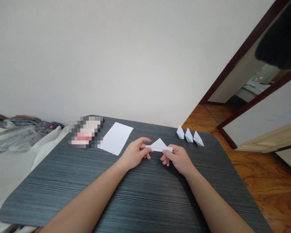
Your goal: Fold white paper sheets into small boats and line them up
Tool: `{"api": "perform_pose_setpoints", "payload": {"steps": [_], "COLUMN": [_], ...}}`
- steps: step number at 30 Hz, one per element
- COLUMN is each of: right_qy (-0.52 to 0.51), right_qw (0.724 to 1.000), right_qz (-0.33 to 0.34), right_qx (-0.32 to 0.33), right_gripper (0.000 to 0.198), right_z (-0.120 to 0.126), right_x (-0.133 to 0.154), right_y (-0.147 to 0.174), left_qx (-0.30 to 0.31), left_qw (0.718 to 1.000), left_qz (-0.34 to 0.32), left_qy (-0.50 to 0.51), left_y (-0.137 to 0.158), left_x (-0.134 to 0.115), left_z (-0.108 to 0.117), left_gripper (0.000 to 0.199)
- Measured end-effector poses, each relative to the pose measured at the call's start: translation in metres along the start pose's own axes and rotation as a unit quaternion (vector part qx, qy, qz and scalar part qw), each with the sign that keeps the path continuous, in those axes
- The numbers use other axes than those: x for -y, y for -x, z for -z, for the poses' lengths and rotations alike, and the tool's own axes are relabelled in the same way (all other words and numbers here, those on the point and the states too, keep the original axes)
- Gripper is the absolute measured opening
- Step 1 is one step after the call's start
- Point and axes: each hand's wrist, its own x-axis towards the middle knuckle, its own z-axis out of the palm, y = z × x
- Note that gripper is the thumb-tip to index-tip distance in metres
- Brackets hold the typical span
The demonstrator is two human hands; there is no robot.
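A folded white paper (159, 145), shaped like a triangle with a flat strip along its base, is held a little above the dark table. My left hand (137, 150) pinches its left end between thumb and fingers. At the right end, my right hand (177, 157) grips the strip with the thumb on top and the fingers curled below. To the right stand three small folded paper boats (188, 136) in a row. White paper sheets (117, 137) lie flat to the left of my left hand.
The dark wood-grain table (145, 200) touches a pale wall (126, 58). A pixelated object (86, 132) lies at its back left. Plastic-covered items (14, 136) are heaped beyond the left edge. Wooden floor (264, 181) and a doorway (235, 84) are at the right.
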Motion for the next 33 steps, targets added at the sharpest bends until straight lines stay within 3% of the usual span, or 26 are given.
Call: {"api": "perform_pose_setpoints", "payload": {"steps": [11,17,23,30,33], "right_qy": [-0.010,-0.012,-0.017,-0.020,-0.025], "right_qw": [1.000,1.000,1.000,1.000,1.000], "right_qz": [-0.005,-0.001,-0.001,-0.013,-0.007], "right_qx": [-0.013,-0.025,-0.025,0.004,-0.007], "right_gripper": [0.025,0.026,0.026,0.026,0.026], "right_z": [0.0005,0.0016,0.0018,-0.0019,-0.0027], "right_x": [0.0009,-0.0008,-0.0016,-0.0008,-0.0024], "right_y": [-0.0003,-0.0010,-0.0012,-0.0010,-0.0025], "left_qx": [-0.036,-0.039,-0.047,0.000,-0.019], "left_qw": [0.999,0.999,0.999,1.000,1.000], "left_qz": [-0.005,-0.006,-0.010,-0.007,-0.003], "left_qy": [-0.006,0.000,-0.003,0.001,0.007], "left_y": [-0.0012,-0.0025,-0.0009,0.0019,0.0001], "left_x": [0.0015,0.0047,0.0014,-0.0015,0.0013], "left_z": [0.0015,0.0053,0.0025,-0.0014,-0.0001], "left_gripper": [0.035,0.022,0.026,0.023,0.024]}}
